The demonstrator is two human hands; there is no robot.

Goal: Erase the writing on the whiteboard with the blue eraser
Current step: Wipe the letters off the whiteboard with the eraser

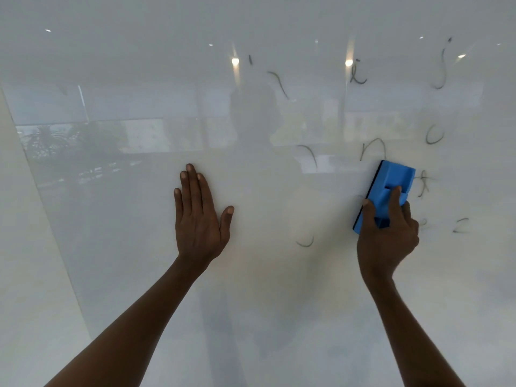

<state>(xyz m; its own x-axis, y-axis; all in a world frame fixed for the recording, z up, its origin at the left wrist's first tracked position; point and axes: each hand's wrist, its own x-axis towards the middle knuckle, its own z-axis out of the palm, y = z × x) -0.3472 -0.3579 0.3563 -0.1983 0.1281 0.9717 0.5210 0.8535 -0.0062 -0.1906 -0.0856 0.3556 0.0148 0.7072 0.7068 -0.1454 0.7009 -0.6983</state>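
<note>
My left hand (pixel 199 219) lay flat on the whiteboard (pixel 117 247), fingers straight and together, thumb apart. Right of it, faint stroke remnants stood partly wiped. My right hand (pixel 386 236) clamped the blue eraser (pixel 391 182) against the board, just below an "n" (pixel 374 148), with blurred writing (pixel 424 182) just beside it.

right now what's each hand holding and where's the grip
Right hand grips the blue eraser by its lower end. Left hand holds nothing, flat on the whiteboard.
</note>
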